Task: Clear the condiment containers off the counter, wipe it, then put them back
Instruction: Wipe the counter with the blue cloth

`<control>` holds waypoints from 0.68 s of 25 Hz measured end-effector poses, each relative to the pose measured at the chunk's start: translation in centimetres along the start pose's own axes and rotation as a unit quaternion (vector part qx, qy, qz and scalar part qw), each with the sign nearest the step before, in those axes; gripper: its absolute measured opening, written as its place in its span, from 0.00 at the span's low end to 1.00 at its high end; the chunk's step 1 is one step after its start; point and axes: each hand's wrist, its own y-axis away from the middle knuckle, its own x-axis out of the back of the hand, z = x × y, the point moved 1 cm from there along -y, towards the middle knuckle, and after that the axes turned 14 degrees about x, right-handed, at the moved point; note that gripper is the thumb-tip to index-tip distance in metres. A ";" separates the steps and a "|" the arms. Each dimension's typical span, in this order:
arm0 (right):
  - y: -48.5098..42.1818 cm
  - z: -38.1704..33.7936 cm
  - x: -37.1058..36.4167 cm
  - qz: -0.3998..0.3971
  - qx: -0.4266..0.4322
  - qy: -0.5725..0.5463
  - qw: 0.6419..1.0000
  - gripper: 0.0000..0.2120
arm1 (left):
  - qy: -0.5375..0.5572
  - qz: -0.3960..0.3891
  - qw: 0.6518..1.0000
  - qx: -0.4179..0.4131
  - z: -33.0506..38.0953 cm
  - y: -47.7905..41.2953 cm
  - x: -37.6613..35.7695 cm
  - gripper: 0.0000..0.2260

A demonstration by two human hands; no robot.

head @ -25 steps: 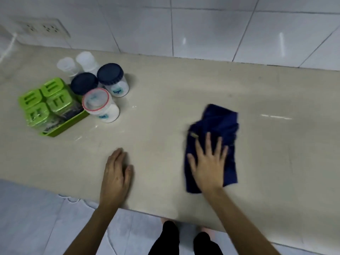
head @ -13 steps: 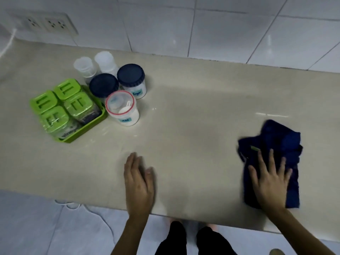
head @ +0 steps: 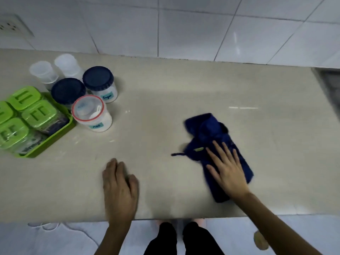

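Observation:
A dark blue cloth (head: pixel 211 133) lies crumpled on the beige counter (head: pixel 165 89), right of centre. My right hand (head: pixel 227 169) presses flat on its near part, fingers spread. My left hand (head: pixel 119 188) rests palm down on the counter near the front edge, holding nothing. At the far left stand the condiment containers: a green tray (head: pixel 55 138) with several green-lidded boxes (head: pixel 38 115), two dark-blue-lidded jars (head: pixel 98 80), a red-rimmed clear jar (head: pixel 88 109) and two small clear cups (head: pixel 41 70).
White wall tiles run behind the counter, with a power socket (head: pixel 11 26) at the upper left. A sink edge (head: pixel 329 85) shows at the far right. Tiled floor and my legs are below the counter's front edge.
My right hand has slid the cloth back to the left from the right side, and the cloth now lies stretched diagonally. My left hand stays put on the counter.

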 end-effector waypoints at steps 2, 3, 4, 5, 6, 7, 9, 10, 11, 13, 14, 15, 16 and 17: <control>4.2 4.9 1.0 -0.008 -0.097 -0.028 0.995 0.32 | 0.001 0.001 1.000 0.004 0.2 0.0 0.1 0.21; 4.7 5.5 1.2 -0.005 -0.140 -0.035 0.990 0.33 | -0.002 0.000 1.000 0.005 0.2 0.1 0.2 0.21; 4.1 5.0 1.1 0.001 -0.173 -0.035 0.984 0.33 | -0.004 -0.004 1.000 0.004 0.4 0.2 0.1 0.21; 2.5 3.3 0.8 0.011 -0.185 -0.031 0.982 0.33 | -0.006 -0.010 1.000 0.005 0.5 0.2 0.1 0.21; 0.4 0.6 0.4 0.014 -0.164 -0.027 0.986 0.32 | -0.006 -0.014 1.000 0.009 0.5 0.1 0.2 0.20; -1.9 -2.5 0.1 0.015 -0.112 -0.026 0.993 0.30 | 0.000 -0.018 1.000 0.013 0.5 0.1 0.1 0.20; -5.3 -9.3 -0.9 0.007 0.025 -0.022 0.999 0.28 | 0.038 -0.018 0.999 0.018 0.1 0.1 0.2 0.20; -6.3 -11.9 -1.3 0.001 0.076 -0.020 0.997 0.28 | 0.062 -0.014 0.998 0.014 -0.1 0.3 0.3 0.20; -6.9 -13.4 -1.5 -0.007 0.104 -0.022 0.994 0.27 | 0.080 -0.009 0.997 0.006 0.0 0.5 0.3 0.20; -7.0 -14.3 -1.5 -0.021 0.130 -0.023 0.991 0.27 | 0.085 -0.006 0.996 -0.006 0.1 0.9 0.5 0.21; -6.4 -13.3 -1.4 -0.021 0.136 -0.023 0.990 0.27 | 0.079 -0.015 0.997 -0.017 0.8 1.3 0.4 0.23; -5.5 -11.7 -1.3 -0.023 0.138 -0.024 0.990 0.26 | 0.069 -0.032 0.997 -0.033 1.9 1.9 0.1 0.24; -4.5 -10.0 -1.1 -0.022 0.135 -0.027 0.990 0.26 | 0.056 -0.050 0.996 -0.053 3.1 2.7 -0.2 0.25; -3.3 -8.1 -1.0 -0.016 0.123 -0.030 0.992 0.26 | 0.043 -0.067 0.994 -0.073 4.5 3.6 -0.7 0.25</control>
